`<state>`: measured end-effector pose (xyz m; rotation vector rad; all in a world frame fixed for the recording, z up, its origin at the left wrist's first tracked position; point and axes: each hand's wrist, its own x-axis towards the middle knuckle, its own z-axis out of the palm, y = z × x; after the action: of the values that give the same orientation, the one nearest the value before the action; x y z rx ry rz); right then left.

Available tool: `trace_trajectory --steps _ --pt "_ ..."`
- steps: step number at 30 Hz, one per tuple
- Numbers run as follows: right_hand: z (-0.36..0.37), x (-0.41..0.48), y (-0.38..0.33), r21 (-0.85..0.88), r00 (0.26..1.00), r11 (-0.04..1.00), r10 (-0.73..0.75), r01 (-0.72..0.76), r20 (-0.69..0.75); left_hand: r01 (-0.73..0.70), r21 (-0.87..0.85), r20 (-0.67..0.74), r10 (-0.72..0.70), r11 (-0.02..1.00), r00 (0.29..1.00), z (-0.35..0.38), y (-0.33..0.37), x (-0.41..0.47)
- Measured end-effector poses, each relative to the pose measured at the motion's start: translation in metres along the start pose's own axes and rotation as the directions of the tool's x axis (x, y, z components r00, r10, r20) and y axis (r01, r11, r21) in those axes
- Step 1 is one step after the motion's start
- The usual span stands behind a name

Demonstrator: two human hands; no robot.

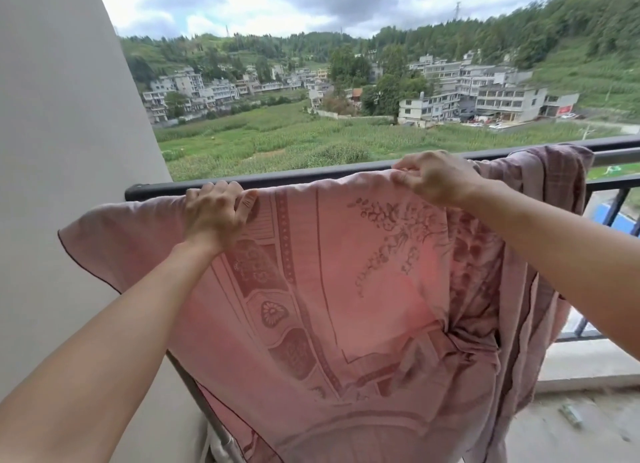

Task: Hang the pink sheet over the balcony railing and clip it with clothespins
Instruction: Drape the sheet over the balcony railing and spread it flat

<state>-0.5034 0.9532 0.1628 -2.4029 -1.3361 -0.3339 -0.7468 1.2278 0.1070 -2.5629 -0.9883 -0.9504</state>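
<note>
sheet (346, 272) over railing (311, 176), left grip (216, 211) clutching it, right grip (434, 177) pinching edge

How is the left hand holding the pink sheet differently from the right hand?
The left hand wraps its fingers over the top edge of the pink sheet, thumb flat on the front; the right hand pinches a small fold with its fingertips. The left hand is nearer the wall; the right hand is farther along the railing, near the bunched part. Both hold the sheet's top edge at the railing.
</note>
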Motion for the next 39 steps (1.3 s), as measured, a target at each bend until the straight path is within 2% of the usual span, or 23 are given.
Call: trace_trajectory --steps 2,3,5,7,9,11,13,15,17,19,22,24,26,28,31,33,36,38,39 --pt "-0.001 -0.004 0.012 0.0 0.998 0.999 0.041 -0.041 0.051 0.03 -0.002 0.011 -0.03 1.0 0.999 -0.001 0.0 0.004" --pt "-0.003 -0.007 0.021 0.039 0.997 0.997 0.071 -0.072 0.033 0.053 -0.006 0.005 -0.053 0.999 0.999 -0.002 0.004 0.005" --pt "-0.012 -0.011 0.042 0.106 0.985 0.986 0.138 -0.127 -0.107 0.04 -0.048 -0.046 -0.042 0.998 0.998 -0.004 0.026 0.006" --pt "-0.021 -0.018 0.07 0.094 0.931 0.973 0.231 -0.213 -0.284 -0.071 -0.154 -0.107 0.055 0.986 0.993 -0.009 0.067 0.005" --pt "-0.026 -0.027 0.101 0.032 0.869 0.934 0.342 -0.355 -0.358 -0.18 -0.273 -0.132 0.149 0.945 0.98 -0.014 0.122 0.004" --pt "-0.032 -0.033 0.129 -0.029 0.829 0.868 0.462 -0.495 -0.316 -0.236 -0.355 -0.121 0.206 0.904 0.971 -0.018 0.178 0.007" --pt "-0.036 -0.034 0.146 -0.047 0.797 0.817 0.545 -0.574 -0.261 -0.245 -0.402 -0.066 0.239 0.882 0.969 -0.016 0.226 0.015" --pt "-0.035 -0.032 0.156 -0.028 0.814 0.835 0.527 -0.549 -0.245 -0.179 -0.444 0.035 0.216 0.878 0.976 -0.008 0.264 0.02" --pt "-0.039 -0.028 0.159 0.017 0.853 0.88 0.465 -0.475 -0.235 -0.111 -0.355 0.08 0.149 0.928 0.986 0.002 0.283 0.021" --pt "-0.032 -0.043 0.157 0.105 0.906 0.932 0.361 -0.346 -0.222 -0.086 -0.238 0.03 0.096 0.967 0.995 0.011 0.283 -0.003" --pt "-0.045 -0.041 0.174 0.198 0.904 0.941 0.322 -0.273 -0.28 -0.075 -0.219 -0.001 0.077 0.973 0.997 0.015 0.269 -0.003" --pt "-0.063 -0.034 0.196 0.235 0.845 0.914 0.397 -0.33 -0.359 -0.061 -0.184 0.0 0.062 0.981 0.998 0.012 0.249 0.009" --pt "-0.084 -0.038 0.231 0.286 0.734 0.848 0.529 -0.445 -0.427 -0.055 -0.157 0.004 0.056 0.986 0.998 0.008 0.235 0.015" --pt "-0.099 -0.044 0.264 0.271 0.662 0.783 0.619 -0.559 -0.423 -0.057 -0.12 0.01 0.059 0.991 0.998 0.004 0.226 0.019" --pt "-0.104 -0.049 0.28 0.114 0.7 0.752 0.65 -0.65 -0.296 -0.037 -0.114 0.028 0.04 0.993 0.999 -0.004 0.221 0.025" --pt "-0.099 -0.045 0.265 -0.011 0.748 0.774 0.608 -0.633 -0.266 -0.017 -0.099 0.045 0.022 0.995 0.999 -0.007 0.213 0.029" --pt "-0.089 -0.034 0.225 -0.044 0.871 0.901 0.405 -0.433 -0.276 -0.016 -0.075 0.066 0.021 0.997 0.998 -0.015 0.206 0.031" --pt "-0.079 -0.025 0.195 -0.016 0.955 0.973 0.222 -0.23 -0.199 -0.014 -0.07 0.073 0.019 0.997 0.997 -0.022 0.203 0.031" --pt "-0.076 -0.021 0.184 0.013 0.973 0.987 0.162 -0.162 -0.165 -0.015 -0.066 0.072 0.02 0.998 0.997 -0.025 0.201 0.031"
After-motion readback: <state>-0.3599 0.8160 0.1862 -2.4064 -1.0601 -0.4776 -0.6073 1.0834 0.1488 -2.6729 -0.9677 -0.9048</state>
